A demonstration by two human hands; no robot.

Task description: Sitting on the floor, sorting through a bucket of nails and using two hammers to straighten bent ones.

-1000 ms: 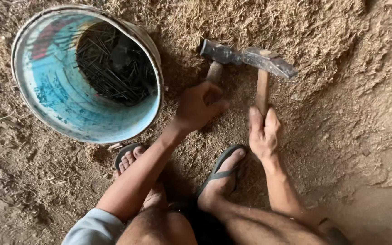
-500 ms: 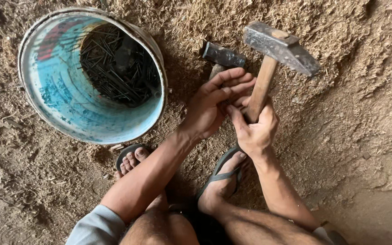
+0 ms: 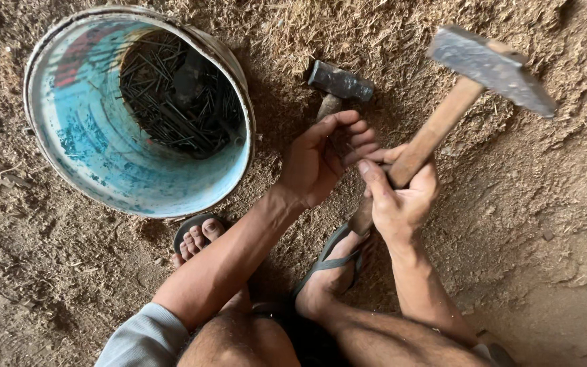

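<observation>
— Where does the bucket [image 3: 137, 112] sit?
— On the ground [image 3: 531, 224], left of both hands, with nails [image 3: 171, 95] inside it.
— And the hammers?
— One hammer [image 3: 338, 85] lies just beyond the left hand [image 3: 321, 163]; the raised hammer [image 3: 470, 88] is in the right hand [image 3: 399, 197], farther right.

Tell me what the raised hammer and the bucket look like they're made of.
Raised hammer: head looks like dull grey worn steel; handle is pale brown wood, grain faintly visible. Bucket: probably painted metal, its blue inside scuffed and patchy, though plastic can't be ruled out.
</observation>
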